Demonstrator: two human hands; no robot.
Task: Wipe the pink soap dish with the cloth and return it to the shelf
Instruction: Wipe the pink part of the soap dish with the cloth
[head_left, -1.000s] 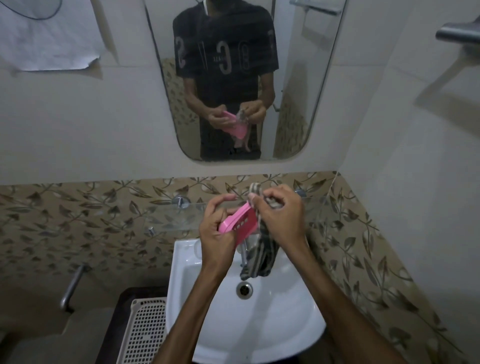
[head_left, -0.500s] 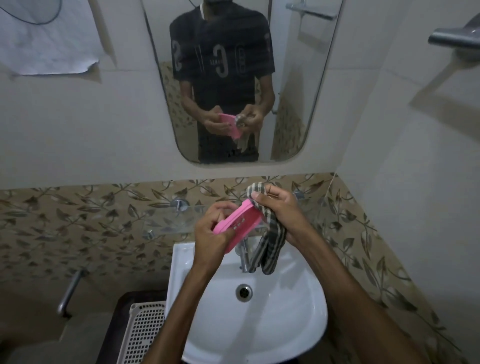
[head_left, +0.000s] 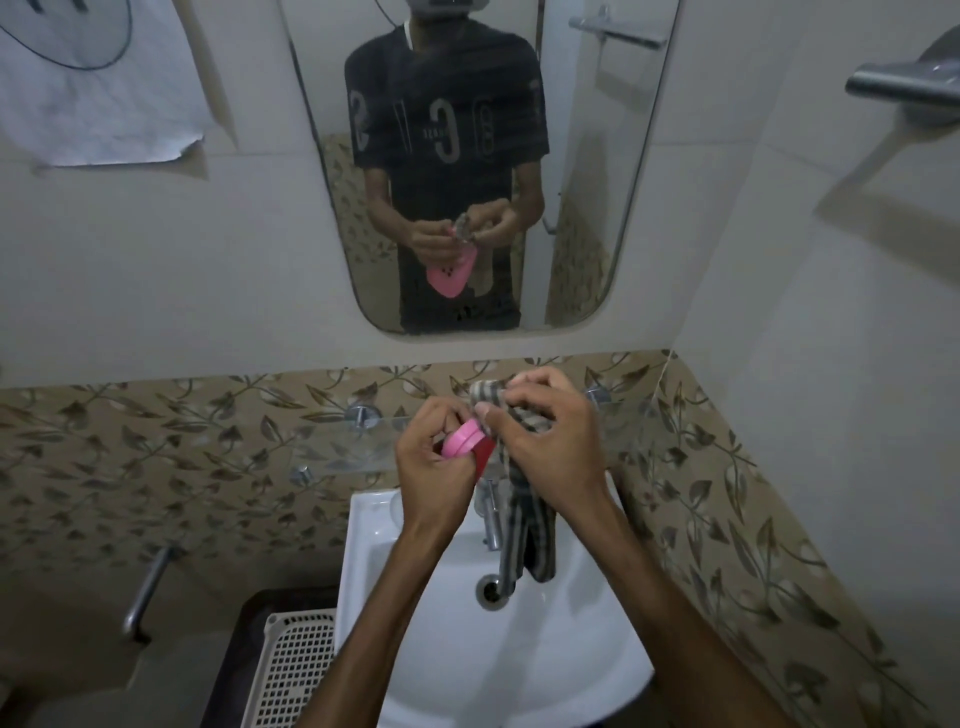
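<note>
Over a white sink (head_left: 363, 525), a person's left hand (head_left: 431, 467) grips the pink soap dish (head_left: 462, 439), held on edge just in front of the glass shelf (head_left: 332, 452). The right hand (head_left: 550, 441) pinches a striped cloth (head_left: 519, 525) against the dish; the cloth's tail hangs past the tap (head_left: 491, 514).

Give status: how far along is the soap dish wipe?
Done: the pink plastic soap dish is off the glass wall shelf. In hand: left hand holds it above the white ceramic sink; right hand presses the striped cloth against it. Left: finish wiping, reshelve.
</note>
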